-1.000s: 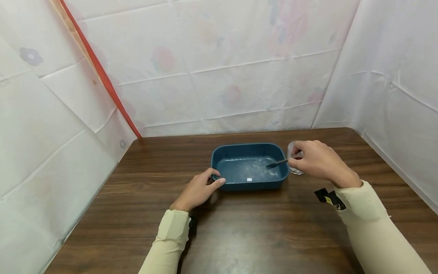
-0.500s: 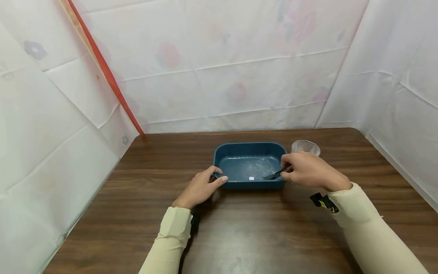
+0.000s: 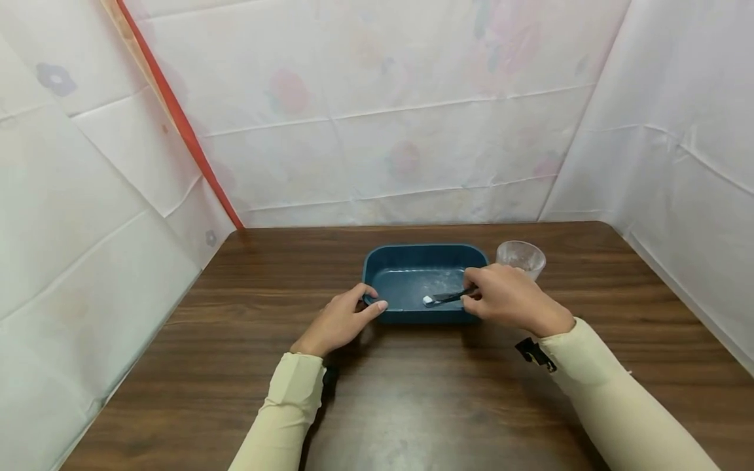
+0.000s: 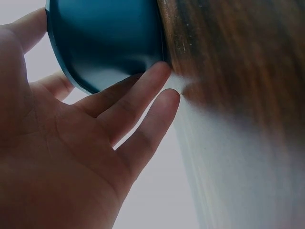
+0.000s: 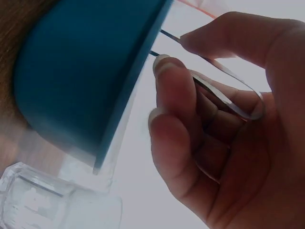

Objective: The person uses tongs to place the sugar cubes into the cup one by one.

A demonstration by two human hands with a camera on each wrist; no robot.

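A dark blue rectangular tub (image 3: 424, 318) stands on the table. My left hand (image 3: 337, 320) grips its near left corner, with the thumb at the near rim and fingers against the outside wall. My right hand (image 3: 509, 297) reaches over the tub's right side, pinching thin tongs (image 3: 452, 297) between thumb and fingers. In the right wrist view the tongs' bent metal end (image 5: 257, 112) lies within the palm, while the tub wall hides their tips. A small white cube (image 3: 427, 300) is at the tips, low inside the tub; whether it touches the floor I cannot tell.
A clear glass cup (image 3: 521, 256) stands just right of the tub, partly behind my right hand. Brown wood-grain tabletop (image 3: 247, 314) surrounds both. White printed sheets (image 3: 365, 131) hang at the back and both sides.
My right hand has moved left and toward me, bringing the tongs from the tub's right side to the white cube, now at their tips. The left hand stays on the corner.
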